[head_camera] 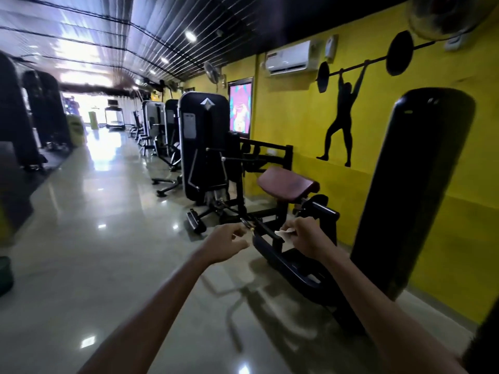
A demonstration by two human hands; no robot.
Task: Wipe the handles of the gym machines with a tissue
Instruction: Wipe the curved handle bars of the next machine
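Seen from a head-worn camera in a gym with a yellow painted wall point(297, 125) and a glossy tiled floor point(108, 225), two bare forearms reach toward a black steel exercise machine point(291, 255) with a maroon padded seat point(287, 186). The right hand point(307, 237) pinches a small crumpled white tissue point(284, 232) in curled fingers, just beside the machine's dark bar. The left hand point(225, 242) hovers near that bar with fingers loosely curled, holding nothing; whether it touches the bar cannot be told.

Crumpled white tissue point(284, 231) apparently touching black handle point(266, 230).
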